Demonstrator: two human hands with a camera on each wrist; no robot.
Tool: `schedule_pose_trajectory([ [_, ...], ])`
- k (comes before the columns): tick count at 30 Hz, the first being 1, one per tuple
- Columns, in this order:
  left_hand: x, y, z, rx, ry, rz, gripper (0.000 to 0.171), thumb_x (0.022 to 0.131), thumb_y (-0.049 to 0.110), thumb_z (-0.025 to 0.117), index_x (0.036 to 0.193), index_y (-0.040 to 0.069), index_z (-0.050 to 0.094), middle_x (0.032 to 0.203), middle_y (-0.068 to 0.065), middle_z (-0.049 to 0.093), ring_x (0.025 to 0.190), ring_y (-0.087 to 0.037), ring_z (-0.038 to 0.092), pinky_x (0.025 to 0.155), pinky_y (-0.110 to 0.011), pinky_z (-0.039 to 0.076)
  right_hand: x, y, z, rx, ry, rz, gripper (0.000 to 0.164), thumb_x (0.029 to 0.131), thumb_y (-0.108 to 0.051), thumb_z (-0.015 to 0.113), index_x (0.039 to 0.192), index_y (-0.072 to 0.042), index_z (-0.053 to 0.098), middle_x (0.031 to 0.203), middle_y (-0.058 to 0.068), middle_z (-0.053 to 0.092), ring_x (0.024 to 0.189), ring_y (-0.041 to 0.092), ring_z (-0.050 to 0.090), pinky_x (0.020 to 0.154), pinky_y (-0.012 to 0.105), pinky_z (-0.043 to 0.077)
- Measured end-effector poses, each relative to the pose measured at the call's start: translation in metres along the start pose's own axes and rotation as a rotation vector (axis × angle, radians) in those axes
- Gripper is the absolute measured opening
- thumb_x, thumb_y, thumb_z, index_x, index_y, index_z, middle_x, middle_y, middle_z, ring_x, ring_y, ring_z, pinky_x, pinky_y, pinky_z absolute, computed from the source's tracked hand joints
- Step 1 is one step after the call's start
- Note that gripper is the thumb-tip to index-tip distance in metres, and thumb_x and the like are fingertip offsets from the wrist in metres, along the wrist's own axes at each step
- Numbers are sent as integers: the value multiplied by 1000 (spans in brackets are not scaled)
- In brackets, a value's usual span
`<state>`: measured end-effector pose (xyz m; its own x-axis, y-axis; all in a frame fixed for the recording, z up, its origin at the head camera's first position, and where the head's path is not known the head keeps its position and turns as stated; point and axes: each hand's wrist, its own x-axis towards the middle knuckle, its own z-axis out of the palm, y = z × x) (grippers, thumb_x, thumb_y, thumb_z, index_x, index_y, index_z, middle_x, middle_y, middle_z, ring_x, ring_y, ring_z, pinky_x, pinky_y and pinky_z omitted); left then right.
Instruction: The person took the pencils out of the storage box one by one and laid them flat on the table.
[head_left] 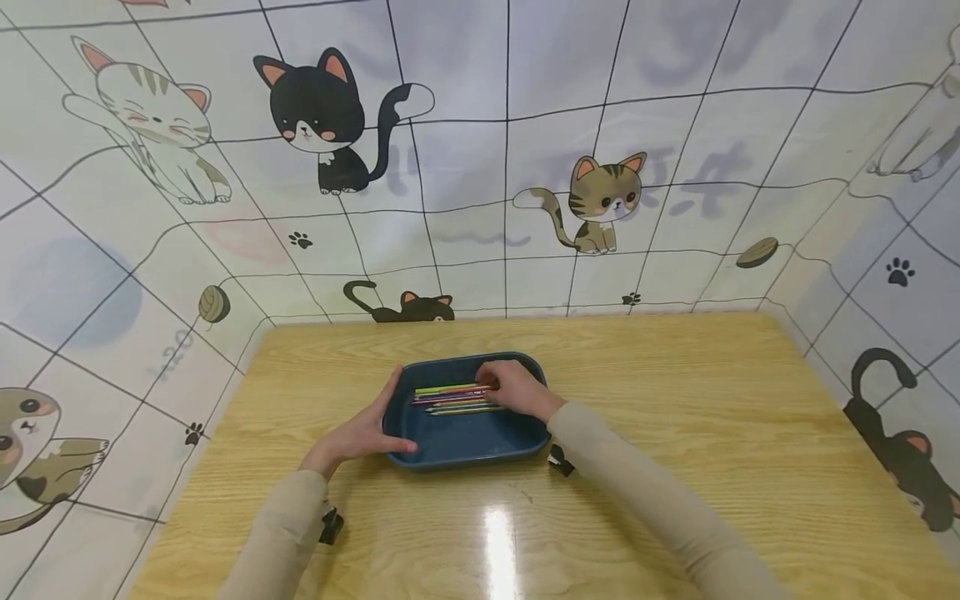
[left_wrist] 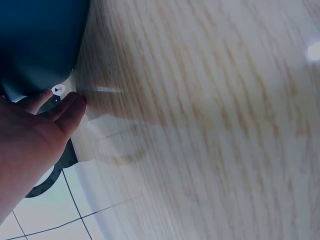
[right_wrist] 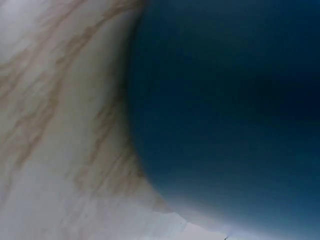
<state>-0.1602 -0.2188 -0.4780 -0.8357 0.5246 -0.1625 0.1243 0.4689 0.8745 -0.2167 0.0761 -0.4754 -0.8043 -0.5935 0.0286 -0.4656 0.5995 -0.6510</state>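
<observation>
A pale wall (head_left: 465, 175) with dark grid lines rises at twelve o'clock, meeting side walls (head_left: 135, 400) toward nine and three. Cartoon cats (head_left: 318, 117) decorate all three, a striped one at two. Bright glare (head_left: 500, 550) marks the wood-grain table (head_left: 675, 417) at six.

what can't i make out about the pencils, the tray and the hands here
- Head view: the pencils' right ends, covered by the right hand; its fingertips are too small to tell whether they pinch one.
- Left wrist view: most of the tray, cut off by the top and left edges.
- Right wrist view: the pencils, hidden behind the tray's blurred wall.
</observation>
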Motion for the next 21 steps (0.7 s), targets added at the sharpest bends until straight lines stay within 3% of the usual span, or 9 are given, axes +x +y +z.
schedule_pose_trajectory([
  [10,0,-1,1,-9,9,6,122,78,24,82,155,22,-12,160,-11,-12,144,-34,-5,110,-58,7,1,0,4,-30,-26,-43,20,83,5,69,102,0,68,94,8,64,87,22,61,78,33,50],
  [14,0,0,1,-15,5,5,121,79,24,82,154,26,-13,160,-11,-13,144,-34,-4,111,-58,7,2,1,4,6,-56,-63,17,83,3,70,100,-1,69,88,5,65,81,18,61,74,29,50],
  [21,-1,1,0,-28,0,7,121,79,25,82,154,25,-13,159,-12,-13,144,-35,-5,111,-58,7,4,5,5,133,-130,-69,17,85,0,69,101,-3,68,84,-1,64,74,10,58,69,25,49],
])
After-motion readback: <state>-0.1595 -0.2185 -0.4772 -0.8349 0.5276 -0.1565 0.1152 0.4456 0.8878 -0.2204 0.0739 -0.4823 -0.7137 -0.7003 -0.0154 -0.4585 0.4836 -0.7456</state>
